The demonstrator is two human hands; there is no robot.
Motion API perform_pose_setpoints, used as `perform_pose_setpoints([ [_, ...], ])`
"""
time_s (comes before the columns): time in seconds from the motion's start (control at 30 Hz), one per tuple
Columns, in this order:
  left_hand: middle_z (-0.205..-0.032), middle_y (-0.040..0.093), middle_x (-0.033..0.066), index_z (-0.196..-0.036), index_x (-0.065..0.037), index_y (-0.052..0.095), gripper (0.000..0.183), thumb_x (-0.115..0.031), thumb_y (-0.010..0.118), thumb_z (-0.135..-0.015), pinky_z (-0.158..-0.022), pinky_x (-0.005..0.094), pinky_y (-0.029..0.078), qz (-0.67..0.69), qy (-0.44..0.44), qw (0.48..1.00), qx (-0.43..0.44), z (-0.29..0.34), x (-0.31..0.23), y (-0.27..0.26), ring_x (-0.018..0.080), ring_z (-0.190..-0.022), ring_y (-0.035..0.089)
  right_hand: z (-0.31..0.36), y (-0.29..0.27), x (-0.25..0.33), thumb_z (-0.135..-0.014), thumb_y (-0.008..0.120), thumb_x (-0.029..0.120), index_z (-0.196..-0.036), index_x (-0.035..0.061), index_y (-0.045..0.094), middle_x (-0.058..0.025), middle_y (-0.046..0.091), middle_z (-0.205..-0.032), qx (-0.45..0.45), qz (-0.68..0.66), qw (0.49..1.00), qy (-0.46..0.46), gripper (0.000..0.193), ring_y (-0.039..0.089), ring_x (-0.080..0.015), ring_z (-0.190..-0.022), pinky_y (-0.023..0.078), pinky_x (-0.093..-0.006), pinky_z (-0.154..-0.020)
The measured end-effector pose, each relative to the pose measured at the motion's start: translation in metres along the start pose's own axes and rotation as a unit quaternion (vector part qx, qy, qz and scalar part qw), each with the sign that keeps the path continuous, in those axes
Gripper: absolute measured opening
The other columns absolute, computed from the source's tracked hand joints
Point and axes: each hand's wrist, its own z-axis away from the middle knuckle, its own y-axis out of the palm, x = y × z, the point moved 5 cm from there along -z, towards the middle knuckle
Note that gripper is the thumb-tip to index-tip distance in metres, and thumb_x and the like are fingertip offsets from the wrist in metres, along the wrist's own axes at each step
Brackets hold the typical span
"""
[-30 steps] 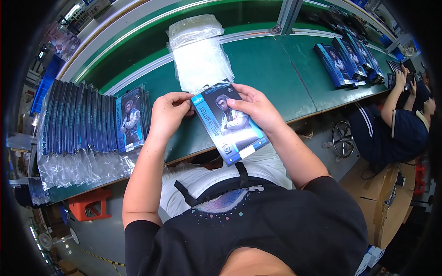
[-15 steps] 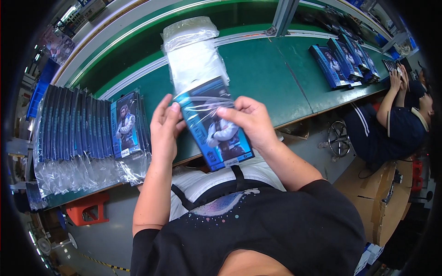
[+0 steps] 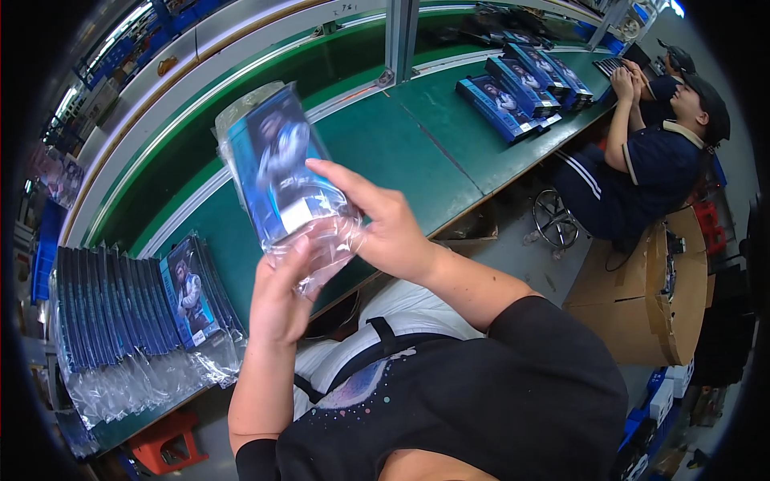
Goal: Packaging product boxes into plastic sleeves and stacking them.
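Two-handed, holding blue box (image 3: 277, 172) in clear bag (image 3: 330, 260), slack at the end between left grip (image 3: 279, 301) and right grip (image 3: 391, 230); apparently straightening the bag, next likely calling for smoothing.

Black short-sleeved T-shirt (image 3: 497, 393), purple-blue print (image 3: 357, 386) edged with coloured dots; white trousers (image 3: 429, 309); black strap (image 3: 382, 337).

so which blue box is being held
The bagged box between the left hand and right hand; the others stand in the row at left or lie in the pile upper right.
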Motion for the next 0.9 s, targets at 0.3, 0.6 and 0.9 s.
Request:
perform_pose_setpoints([
  [0.3,-0.119,0.055,0.0117,-0.122,0.000,0.051,0.054,-0.046,0.038,-0.096,-0.091,0.0379,0.045,0.103,-0.090,0.986,0.096,0.002,0.010,0.001,0.0205,-0.108,0.054,0.006,0.007,0.041,-0.068,0.052,-0.008,-0.092,-0.0002,0.059,-0.0134,0.058,-0.080,0.079,0.034,0.992,-0.094,0.026,0.058,-0.0291,-0.071,0.048,-0.0342,-0.063],
  [0.6,-0.111,0.060,0.0159,-0.127,0.005,0.044,0.057,0.003,0.047,-0.070,-0.090,0.0348,0.048,0.089,-0.077,0.992,-0.047,0.012,0.020,-0.041,0.0258,-0.099,0.060,0.013,-0.005,0.018,-0.079,0.060,0.003,-0.106,-0.0005,0.060,-0.0128,0.057,-0.098,-0.036,0.180,0.980,-0.077,0.027,0.053,-0.0274,-0.092,0.043,-0.0349,-0.083],
  [0.9,-0.116,0.057,0.0223,-0.127,0.011,0.044,0.069,0.001,0.050,-0.059,-0.096,0.0371,0.042,-0.084,0.101,0.974,-0.183,0.072,-0.050,-0.079,0.0304,-0.105,0.058,0.002,-0.073,-0.085,-0.089,0.052,0.008,-0.085,0.0015,0.061,-0.0007,0.057,-0.076,-0.088,0.044,0.971,0.220,0.012,0.053,-0.0071,-0.068,0.043,-0.0212,-0.062],
])
